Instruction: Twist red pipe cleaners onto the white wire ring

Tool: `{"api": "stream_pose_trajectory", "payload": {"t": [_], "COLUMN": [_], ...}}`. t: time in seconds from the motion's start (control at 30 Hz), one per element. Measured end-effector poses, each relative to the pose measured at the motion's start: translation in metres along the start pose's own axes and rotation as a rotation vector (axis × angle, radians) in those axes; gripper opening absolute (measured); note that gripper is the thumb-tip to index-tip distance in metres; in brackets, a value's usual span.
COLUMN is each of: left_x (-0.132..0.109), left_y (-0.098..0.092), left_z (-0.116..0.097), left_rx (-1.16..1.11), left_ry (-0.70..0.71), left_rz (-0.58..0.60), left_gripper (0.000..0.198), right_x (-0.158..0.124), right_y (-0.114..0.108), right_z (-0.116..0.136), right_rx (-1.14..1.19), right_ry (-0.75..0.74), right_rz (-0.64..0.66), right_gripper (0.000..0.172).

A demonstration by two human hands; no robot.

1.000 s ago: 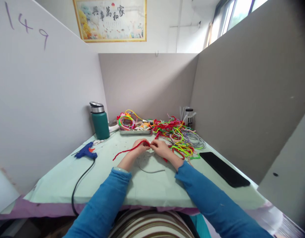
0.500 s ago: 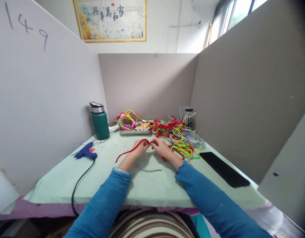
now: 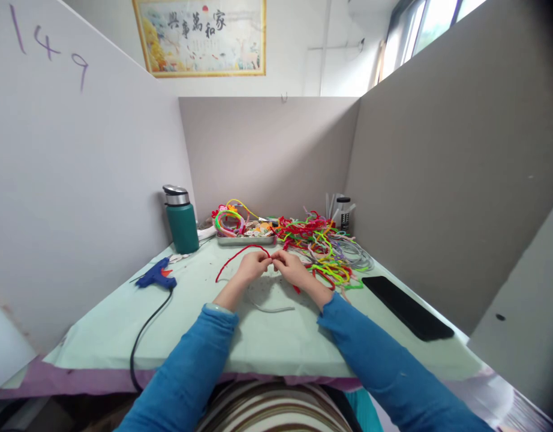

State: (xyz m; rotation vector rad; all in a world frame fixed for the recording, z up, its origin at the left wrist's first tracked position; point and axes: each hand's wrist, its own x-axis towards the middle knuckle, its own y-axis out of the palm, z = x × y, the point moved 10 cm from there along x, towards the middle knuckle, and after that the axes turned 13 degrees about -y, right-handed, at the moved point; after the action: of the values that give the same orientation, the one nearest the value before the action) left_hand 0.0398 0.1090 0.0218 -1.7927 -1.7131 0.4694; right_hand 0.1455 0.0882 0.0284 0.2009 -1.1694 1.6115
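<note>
Both hands meet over the middle of the table, fingertips almost touching. My left hand (image 3: 254,264) pinches a red pipe cleaner (image 3: 235,255), whose free length arcs out to the left beyond the hand. My right hand (image 3: 289,266) is closed in a pinch on the same red pipe cleaner beside the left fingertips. The exact spot between the fingers is hidden. A short red end shows below my right wrist; whether it belongs to the same piece I cannot tell. A thin grey strand (image 3: 274,310) lies on the cloth just below the hands.
Behind the hands stand a metal tray (image 3: 245,241) of small pieces and a tangled heap of coloured pipe cleaners (image 3: 310,237). A blue glue gun (image 3: 156,274) with a cord and a green bottle (image 3: 182,225) are at left. A black phone (image 3: 406,307) lies right. Grey panels enclose the table.
The red pipe cleaner's free end has swung up and away from my left forearm, now arching behind the left hand. Both hands keep nearly the same place.
</note>
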Motion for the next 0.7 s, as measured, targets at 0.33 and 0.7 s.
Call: {"api": "stream_pose_trajectory", "payload": {"t": [0.33, 0.7], "left_x": [-0.001, 0.003], "left_y": [0.003, 0.002], "left_z": [0.011, 0.029], "left_rx": [-0.16, -0.188], "left_ry": [-0.142, -0.276], "left_rz": [0.078, 0.04], "left_gripper": [0.031, 0.025], "right_x": [-0.001, 0.0], "right_y": [0.001, -0.008], "right_z": [0.007, 0.003], "right_rx": [-0.016, -0.116], "right_ry": [-0.02, -0.047], "right_rz": [0.004, -0.068], "right_gripper": [0.018, 0.017]}}
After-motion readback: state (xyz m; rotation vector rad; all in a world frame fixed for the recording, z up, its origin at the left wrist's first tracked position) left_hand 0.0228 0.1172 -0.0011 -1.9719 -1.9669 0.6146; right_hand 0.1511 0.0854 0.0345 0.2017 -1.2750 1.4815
